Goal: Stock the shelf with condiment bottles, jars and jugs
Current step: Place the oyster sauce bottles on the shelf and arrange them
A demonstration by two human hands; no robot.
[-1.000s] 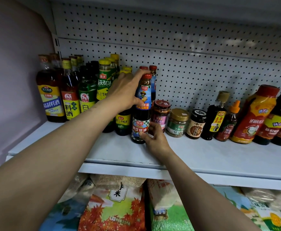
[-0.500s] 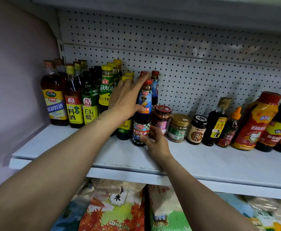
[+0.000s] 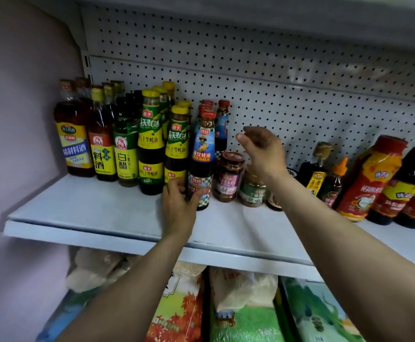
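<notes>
A: Plainly, the main risk sits at the base of the blue-labelled oyster sauce bottle [image 3: 202,159]. It is gripped low down by the left hand [image 3: 179,208], fingers curled round the checked lower label, while it stands upright on the white shelf [image 3: 98,213], in the front row just right of the yellow-capped oyster sauce bottles [image 3: 176,149].

B: And what would be knocked?

A: A tall, narrow bottle turned or slid from its foot could be tipped at the neck. The red-lidded jar [image 3: 229,176] is touching it or nearly so on the right, and more red-capped bottles are packed close behind, so a push could be passed along the row.

B: Is the right hand [image 3: 263,154] a hazard?

A: Possibly. It is held in the air above the jars, gripping nothing, fingers loosely curled with thumb and forefinger drawn near each other. A careless drop could catch the gold-lidded jar [image 3: 253,188], partly hidden beneath the wrist.

B: Materials?

A: Glossy dark bottles with slick printed labels and ribbed plastic caps; whether glass or plastic cannot be told. The shelf is smooth painted metal, it seems, backed by perforated pegboard [image 3: 275,82], so little friction would be offered.
</notes>
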